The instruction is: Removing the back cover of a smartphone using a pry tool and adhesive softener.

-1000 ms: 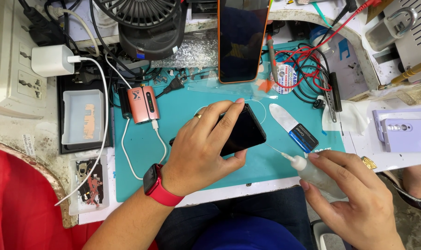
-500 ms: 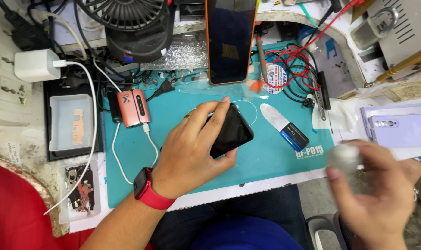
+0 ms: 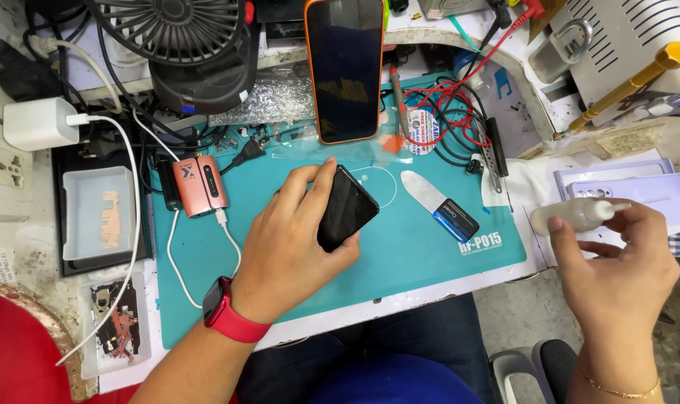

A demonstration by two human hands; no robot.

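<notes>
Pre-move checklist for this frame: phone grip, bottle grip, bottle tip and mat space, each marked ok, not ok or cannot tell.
1. Left hand grips the black phone on the teal mat: ok.
2. Right hand holds the small bottle, off to the right of the mat: ok.
3. Bottle tip open or capped: cannot tell.
4. Bottle nozzle aimed at the phone: not ok, it points right.
5. Mat beside the phone free of the blue-handled tool: ok.

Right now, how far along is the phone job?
Done: the small bottle is off the mat, held in the right hand. In hand: the left hand grips the dark phone over the teal mat. Left: the bottle tip points away from the phone, not touching it.
</notes>
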